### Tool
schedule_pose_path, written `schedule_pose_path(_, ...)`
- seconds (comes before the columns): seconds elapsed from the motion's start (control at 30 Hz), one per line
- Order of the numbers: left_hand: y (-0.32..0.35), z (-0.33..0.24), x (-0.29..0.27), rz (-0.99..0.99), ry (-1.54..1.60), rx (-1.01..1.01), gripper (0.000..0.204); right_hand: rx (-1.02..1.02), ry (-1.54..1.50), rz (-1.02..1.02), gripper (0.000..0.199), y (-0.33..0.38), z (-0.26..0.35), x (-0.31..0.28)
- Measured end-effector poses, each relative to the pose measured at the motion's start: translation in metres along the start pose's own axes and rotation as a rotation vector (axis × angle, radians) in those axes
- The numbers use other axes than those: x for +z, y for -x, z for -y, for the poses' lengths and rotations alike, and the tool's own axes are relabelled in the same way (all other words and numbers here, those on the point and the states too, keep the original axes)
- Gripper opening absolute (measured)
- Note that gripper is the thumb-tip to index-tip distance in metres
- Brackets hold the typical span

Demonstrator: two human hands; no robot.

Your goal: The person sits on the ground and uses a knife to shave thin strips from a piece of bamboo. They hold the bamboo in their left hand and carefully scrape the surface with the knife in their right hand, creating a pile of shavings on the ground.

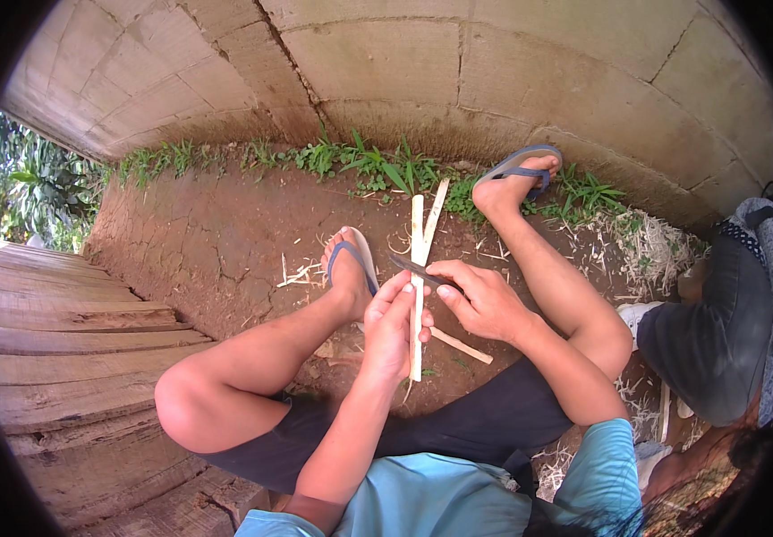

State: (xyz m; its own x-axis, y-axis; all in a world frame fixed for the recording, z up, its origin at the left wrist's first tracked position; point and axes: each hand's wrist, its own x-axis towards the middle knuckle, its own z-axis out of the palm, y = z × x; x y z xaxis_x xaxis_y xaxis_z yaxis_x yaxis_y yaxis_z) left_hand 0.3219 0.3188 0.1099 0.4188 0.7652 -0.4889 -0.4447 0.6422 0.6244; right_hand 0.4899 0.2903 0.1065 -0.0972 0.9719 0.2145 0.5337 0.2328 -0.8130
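Nearest, a pale wooden strip was held upright in view between the knees, pinched narrowly between the thumb and fingers of the left hand. A dark knife was gripped by the right hand, its fingers closed about the handle; the strip was crossed by the blade near the left fingertips. Whether the edge was biting could not be told.

Work judged to be partway: the strip was seen to be roughly straight and light-faced, but its finish could not be made out. Beyond it a slanting second strip was seen; a short piece was noted on the ground by the right wrist. These were left unheld, their state of dressing uncertain.

Ground noted as bare reddish-brown earth, cracked in places. Some shavings were scattered beside the left sandal; a larger heap was banked at right, near a co-worker's dark-trousered leg. Rough planks were ranged at left. Farthest, the earth was bounded by weeds and a stained block wall.
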Motion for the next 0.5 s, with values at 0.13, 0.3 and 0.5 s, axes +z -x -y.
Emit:
schedule_pose_path(0.13,0.0005,0.0001,-0.0015,0.026,0.013,0.068,0.018,-0.038,-0.086,0.055,0.025,0.0004,0.0022,-0.0025)
schedule_pose_path(0.3,-0.0008,0.0000,-0.0017,0.013,0.079,0.114,0.011,-0.039,-0.145,0.117,0.025,0.0015,0.0063,-0.0033)
schedule_pose_path(0.5,-0.0021,0.0011,-0.0060,0.009,0.048,0.077,0.016,-0.070,-0.101,0.088,0.024,0.0012,0.0038,-0.0038)
